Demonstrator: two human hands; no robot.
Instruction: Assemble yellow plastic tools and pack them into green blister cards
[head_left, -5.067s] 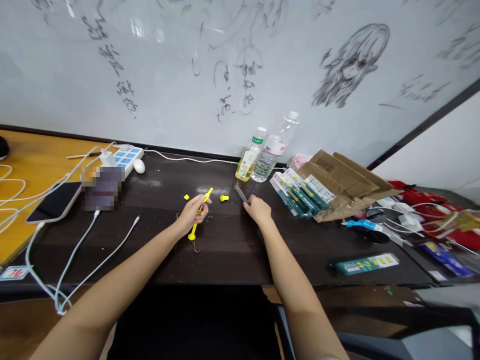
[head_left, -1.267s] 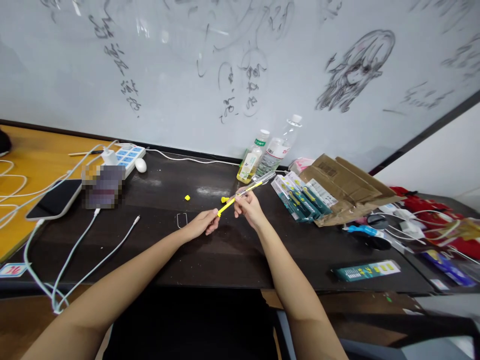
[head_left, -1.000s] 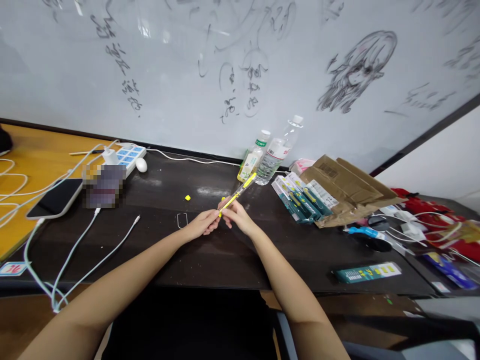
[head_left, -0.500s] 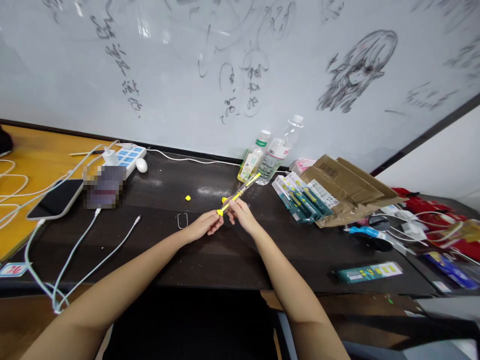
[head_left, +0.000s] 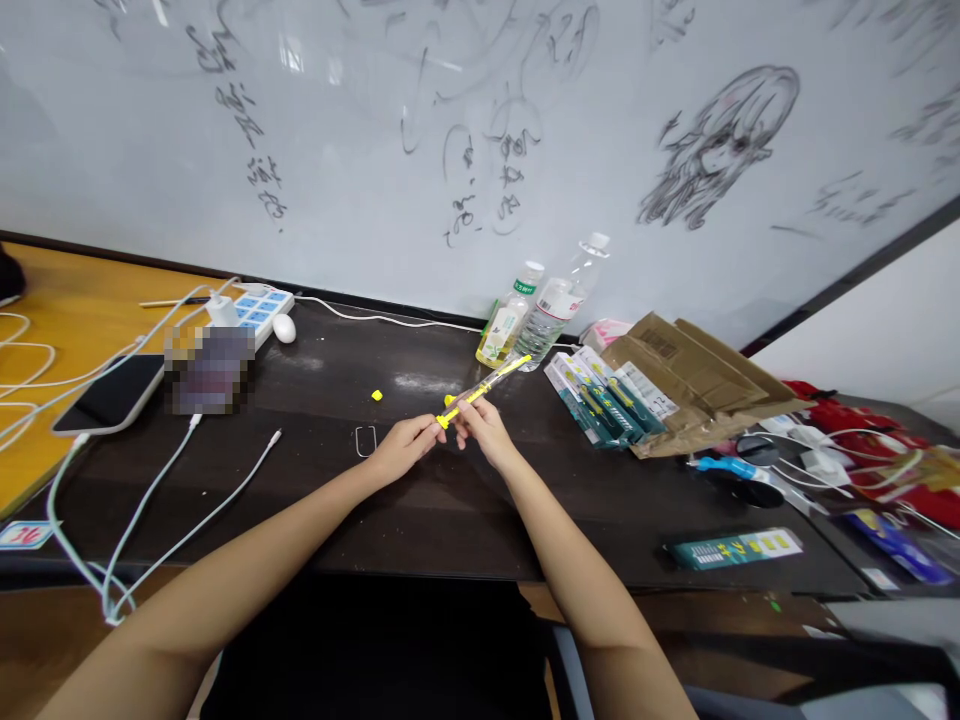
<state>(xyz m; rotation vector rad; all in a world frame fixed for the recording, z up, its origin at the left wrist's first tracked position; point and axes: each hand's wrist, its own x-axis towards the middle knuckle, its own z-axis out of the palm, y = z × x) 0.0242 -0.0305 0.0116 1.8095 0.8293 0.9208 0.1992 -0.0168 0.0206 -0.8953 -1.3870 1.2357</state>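
Observation:
Between my two hands is a thin yellow-and-clear stick [head_left: 495,381], slanting up and to the right; its exact kind does not show. My left hand [head_left: 407,446] is closed at its lower yellow end, fingertips pinched. Further up, my right hand [head_left: 484,432] grips the shaft between thumb and fingers. Just behind the right fingers a small yellow piece [head_left: 448,400] shows in part. Another yellow piece [head_left: 376,396] lies on the dark table, and a thin metal-looking rectangular frame [head_left: 365,441] rests left of my left hand.
Two bottles, one small [head_left: 504,322] and one large [head_left: 553,312], stand against the whiteboard [head_left: 337,180]. Green boxes [head_left: 600,395] and a brown paper bag [head_left: 697,390] are to the right, one more box [head_left: 735,548] nearer. Phone [head_left: 112,393], cables and power strip [head_left: 262,315] lie left.
The stick has tilted slightly flatter, its far end moving right and a little down. My left hand has shifted slightly right and up at the lower end. Both hands keep their grip.

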